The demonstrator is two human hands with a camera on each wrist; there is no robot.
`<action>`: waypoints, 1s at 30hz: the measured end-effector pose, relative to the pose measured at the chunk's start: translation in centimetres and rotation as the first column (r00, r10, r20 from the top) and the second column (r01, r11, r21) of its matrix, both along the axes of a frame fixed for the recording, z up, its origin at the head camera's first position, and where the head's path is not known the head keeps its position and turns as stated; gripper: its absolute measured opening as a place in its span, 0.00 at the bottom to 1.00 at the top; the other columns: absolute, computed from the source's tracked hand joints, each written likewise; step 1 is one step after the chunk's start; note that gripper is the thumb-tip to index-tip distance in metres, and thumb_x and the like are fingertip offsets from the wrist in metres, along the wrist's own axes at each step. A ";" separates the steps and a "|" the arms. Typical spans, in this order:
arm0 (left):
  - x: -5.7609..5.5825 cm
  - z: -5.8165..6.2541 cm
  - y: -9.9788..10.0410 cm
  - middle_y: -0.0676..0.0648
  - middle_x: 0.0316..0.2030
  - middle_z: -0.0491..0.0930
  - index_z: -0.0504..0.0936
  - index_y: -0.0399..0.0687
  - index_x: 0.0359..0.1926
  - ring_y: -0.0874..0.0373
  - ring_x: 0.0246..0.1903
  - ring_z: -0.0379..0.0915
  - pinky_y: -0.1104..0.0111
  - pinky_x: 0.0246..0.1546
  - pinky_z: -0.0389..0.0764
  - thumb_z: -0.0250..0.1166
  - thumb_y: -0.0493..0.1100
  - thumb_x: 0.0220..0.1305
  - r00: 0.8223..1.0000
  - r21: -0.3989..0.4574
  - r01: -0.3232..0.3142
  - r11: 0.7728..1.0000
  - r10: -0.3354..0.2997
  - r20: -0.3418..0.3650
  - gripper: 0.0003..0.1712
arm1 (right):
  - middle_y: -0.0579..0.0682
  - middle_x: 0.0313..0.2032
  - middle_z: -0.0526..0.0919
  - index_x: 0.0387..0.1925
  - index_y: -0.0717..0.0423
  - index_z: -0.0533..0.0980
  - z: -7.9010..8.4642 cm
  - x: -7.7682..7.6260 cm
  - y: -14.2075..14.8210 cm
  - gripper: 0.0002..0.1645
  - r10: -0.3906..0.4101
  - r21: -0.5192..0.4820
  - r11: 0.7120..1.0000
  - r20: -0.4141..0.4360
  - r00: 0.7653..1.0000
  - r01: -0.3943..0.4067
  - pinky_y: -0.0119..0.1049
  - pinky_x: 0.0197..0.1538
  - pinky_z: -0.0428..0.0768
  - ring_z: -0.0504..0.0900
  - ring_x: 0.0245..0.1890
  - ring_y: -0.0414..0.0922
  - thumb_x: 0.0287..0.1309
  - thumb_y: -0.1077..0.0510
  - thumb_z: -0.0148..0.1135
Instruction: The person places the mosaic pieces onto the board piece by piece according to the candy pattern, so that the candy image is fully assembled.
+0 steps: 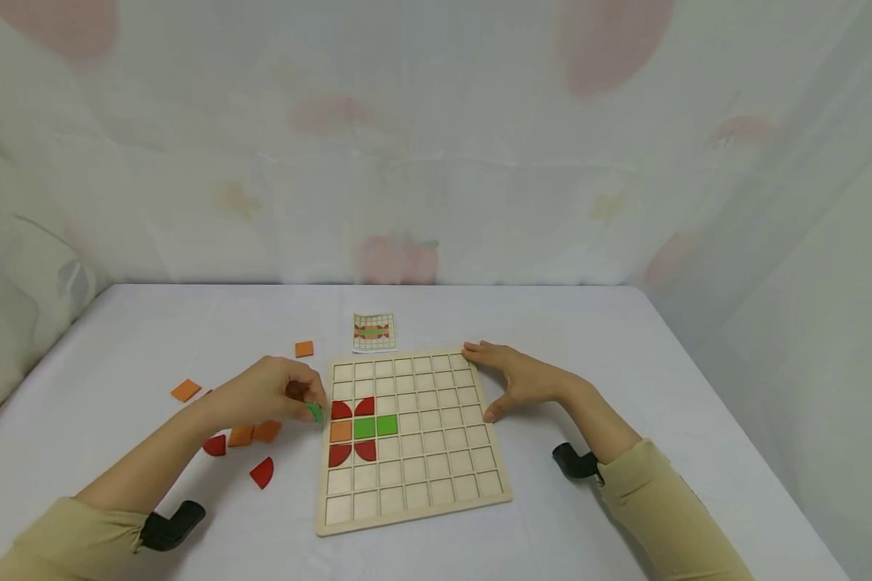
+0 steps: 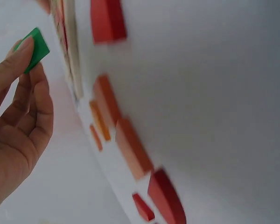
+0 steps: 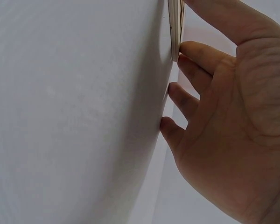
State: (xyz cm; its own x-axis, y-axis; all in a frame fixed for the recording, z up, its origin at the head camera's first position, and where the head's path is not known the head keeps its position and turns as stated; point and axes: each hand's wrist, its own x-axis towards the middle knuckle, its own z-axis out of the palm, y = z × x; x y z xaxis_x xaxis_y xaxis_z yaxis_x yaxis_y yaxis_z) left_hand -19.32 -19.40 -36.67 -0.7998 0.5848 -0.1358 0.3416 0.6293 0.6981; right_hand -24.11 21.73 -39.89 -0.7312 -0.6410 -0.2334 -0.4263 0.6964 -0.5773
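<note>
Two tan sleeves [image 1: 80, 541] are nearest. The left hand [image 1: 270, 393] pinches a green square [image 1: 316, 412] between thumb and fingers, just beside the left edge of the board [image 1: 437, 467]. The right hand [image 1: 521, 378], its fingers apart, touches the right edge. White table [image 1: 545, 541] stretches beyond all edges, toward a curtain [image 1: 436, 181].

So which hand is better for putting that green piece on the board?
Probably the left hand: it already pinches the green piece, near the left edge of the board. The right hand is at the opposite edge, holding no piece.
</note>
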 end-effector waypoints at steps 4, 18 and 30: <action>0.1 -0.8 1.9 0.53 0.31 0.84 0.85 0.52 0.33 0.65 0.31 0.74 0.74 0.34 0.77 0.73 0.37 0.54 1.000 0.070 0.001 0.998 -0.001 -0.003 0.07 | 0.45 0.79 0.48 0.76 0.48 0.54 0.1 0.0 0.0 0.67 -0.006 -0.003 1.000 0.005 1.000 0.006 0.58 0.79 0.45 0.42 0.81 0.52 0.38 0.42 0.81; 0.8 -2.3 7.3 0.53 0.33 0.83 0.86 0.51 0.38 0.67 0.32 0.73 0.76 0.36 0.77 0.70 0.36 0.59 0.998 0.110 0.004 0.994 0.004 -0.066 0.07 | 0.44 0.79 0.48 0.76 0.47 0.54 -0.2 0.0 -0.1 0.67 0.006 -0.002 1.000 -0.009 1.000 -0.006 0.58 0.79 0.45 0.42 0.81 0.52 0.38 0.41 0.80; 0.7 -3.5 10.2 0.53 0.34 0.85 0.86 0.50 0.41 0.68 0.33 0.76 0.76 0.37 0.79 0.67 0.35 0.61 0.991 0.145 0.013 0.989 0.006 -0.134 0.08 | 0.47 0.79 0.49 0.76 0.50 0.54 0.1 0.0 -0.2 0.67 0.012 -0.003 1.000 -0.012 1.000 -0.012 0.58 0.79 0.46 0.42 0.81 0.53 0.38 0.41 0.80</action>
State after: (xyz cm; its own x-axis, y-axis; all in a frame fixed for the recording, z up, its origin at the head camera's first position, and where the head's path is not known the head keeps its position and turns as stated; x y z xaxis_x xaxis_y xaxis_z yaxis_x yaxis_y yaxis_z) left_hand -18.66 -9.15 -40.16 -0.8029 0.5933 0.0585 0.4398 0.5232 0.7299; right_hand -24.14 21.54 -39.81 -0.7259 -0.6508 -0.2225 -0.4417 0.6891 -0.5745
